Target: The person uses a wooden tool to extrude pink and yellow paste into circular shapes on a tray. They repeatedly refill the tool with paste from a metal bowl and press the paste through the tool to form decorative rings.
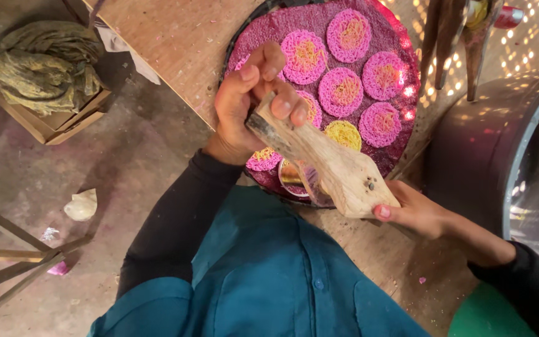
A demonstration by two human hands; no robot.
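Note:
A wooden press tool [325, 163] with a narrow handle end and a wide flat end is held over a round tray [400, 125]. My left hand [251, 100] grips the narrow upper end. My right hand [416, 212] supports the wide lower end from beneath. The tray is covered in magenta strands and carries several round coils [341, 92] of pink and yellow noodle-like threads. One yellow coil [343, 134] lies just beside the tool. Another partly hidden coil [291, 175] sits under the tool.
The tray rests on a wooden board [176, 43]. A large metal pot [513, 156] stands at the right. A cardboard box with a crumpled cloth [45, 68] sits on the floor at left, near a white scrap [82, 205] and a wooden frame [7, 256].

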